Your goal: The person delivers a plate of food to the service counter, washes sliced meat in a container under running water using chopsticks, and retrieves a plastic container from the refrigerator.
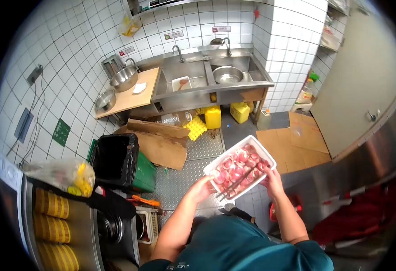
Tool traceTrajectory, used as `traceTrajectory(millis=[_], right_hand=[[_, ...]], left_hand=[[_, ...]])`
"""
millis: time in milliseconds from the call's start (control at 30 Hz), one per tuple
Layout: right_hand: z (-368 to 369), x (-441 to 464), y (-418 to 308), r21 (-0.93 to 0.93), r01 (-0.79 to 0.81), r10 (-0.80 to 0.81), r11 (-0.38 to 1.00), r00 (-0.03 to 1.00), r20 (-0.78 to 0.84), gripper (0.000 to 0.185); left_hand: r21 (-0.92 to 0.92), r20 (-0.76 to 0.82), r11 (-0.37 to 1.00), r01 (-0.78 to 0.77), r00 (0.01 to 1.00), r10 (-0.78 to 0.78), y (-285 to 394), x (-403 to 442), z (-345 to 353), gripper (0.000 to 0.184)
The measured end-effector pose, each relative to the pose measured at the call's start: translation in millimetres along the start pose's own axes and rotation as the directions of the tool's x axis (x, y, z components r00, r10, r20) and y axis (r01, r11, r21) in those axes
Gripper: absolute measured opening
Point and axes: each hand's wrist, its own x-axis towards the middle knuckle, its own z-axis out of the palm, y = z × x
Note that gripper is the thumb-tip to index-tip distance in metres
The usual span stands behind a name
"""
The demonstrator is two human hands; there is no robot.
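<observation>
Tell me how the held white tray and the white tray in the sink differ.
The held tray carries pinkish-red meat with dark sticks on top; the sink tray holds a reddish utensil. The held tray is gripped by the left hand and right hand; the sink tray sits in the sink. Both are white and open-topped.

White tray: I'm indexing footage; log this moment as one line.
left hand, right hand: holding white tray; contents: reddish pieces; on top: dark utensil
</observation>
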Motion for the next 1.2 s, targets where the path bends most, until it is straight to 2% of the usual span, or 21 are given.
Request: traceTrajectory(millis=[133, 233, 300, 433, 567, 633, 667, 767, 833, 933, 1033, 1067, 1100, 1133, 1200], right_hand=[[106.0, 130.5, -54.3, -0.080, 0.043, -0.032, 0.996, 0.991, 0.133, 0.051], [169.7, 236.4, -73.2, -0.105, 0.071, -0.047, 0.992, 0.974, 0.220, 0.051], [214.1, 290.3, -84.9, -0.097, 0.070, -0.043, 0.993, 0.965, 0.257, 0.052], [288.1, 386.7, -100.9, -0.143, 0.038, -0.009, 0.989, 0.980, 0.197, 0.046], [340.2, 480.7, -113.2, -0.160, 0.023, 0.013, 0.987, 0.976, 0.218, 0.059], [368.1, 520.4, -132.7, -0.124, -0.048, 0.080, 0.991, 0.961, 0.265, 0.071], [365.1, 562.3, -119.0, -0.169, -0.086, 0.118, 0.982, 0.975, 0.187, 0.077], [399.8, 632.7, -128.0, -0.255, 0.042, -0.008, 0.966, 0.991, 0.132, 0.079], [420.1, 697.0, -129.2, -0.288, 0.083, -0.041, 0.954, 0.988, 0.149, 0.062], [466.6, 799.6, -133.8, -0.522, 0.199, -0.067, 0.830, 0.963, 0.261, 0.045], [524.7, 899.2, -126.7, -0.636, 0.248, -0.051, 0.731, 0.949, 0.311, 0.043], [535.4, 954.0, -120.6, -0.701, 0.381, -0.133, 0.603, 0.914, 0.383, 0.042], [570.5, 991.3, -80.4, -0.740, 0.497, -0.190, 0.454, 0.865, 0.465, 0.042], [582.0, 1033.6, -76.2, -0.750, 0.593, -0.237, 0.293, 0.805, 0.544, 0.041], [627.5, 1093.3, -87.9, -0.687, 0.666, -0.273, 0.291, 0.746, 0.607, 0.041]], left_hand=[[-0.009, -0.157, 1.000, -0.019, 0.987, 0.017, 100.6, 35.8, -17.2, 0.053], [-0.170, -0.147, 0.983, -0.066, 0.988, 0.041, 163.7, 106.4, -86.4, 0.052], [-0.157, -0.155, 0.980, -0.120, 0.983, 0.096, 219.1, 137.9, -106.2, 0.052], [-0.073, -0.155, 0.991, -0.114, 0.983, 0.102, 315.0, 211.4, -172.2, 0.050], [-0.130, -0.155, 0.986, -0.102, 0.984, 0.081, 391.0, 273.9, -208.4, 0.045], [-0.170, -0.122, 0.980, -0.103, 0.989, 0.083, 417.2, 308.0, -243.1, 0.044], [-0.185, -0.173, 0.978, -0.093, 0.983, 0.060, 433.6, 312.7, -246.3, 0.044], [-0.197, -0.253, 0.969, -0.147, 0.963, 0.095, 477.6, 331.1, -264.0, 0.044], [-0.205, -0.332, 0.959, -0.198, 0.935, 0.123, 489.5, 354.7, -299.5, 0.043], [-0.188, -0.449, 0.936, -0.297, 0.874, 0.187, 511.8, 382.3, -333.7, 0.042], [-0.207, -0.531, 0.896, -0.392, 0.814, 0.234, 533.6, 400.5, -375.7, 0.041], [-0.193, -0.569, 0.899, -0.392, 0.791, 0.223, 553.6, 408.3, -368.2, 0.042], [-0.199, -0.622, 0.897, -0.394, 0.759, 0.195, 565.7, 392.6, -391.7, 0.043], [-0.206, -0.632, 0.895, -0.396, 0.752, 0.187, 572.8, 408.4, -397.3, 0.044], [-0.227, -0.668, 0.871, -0.436, 0.720, 0.186, 587.6, 448.4, -414.9, 0.044]])
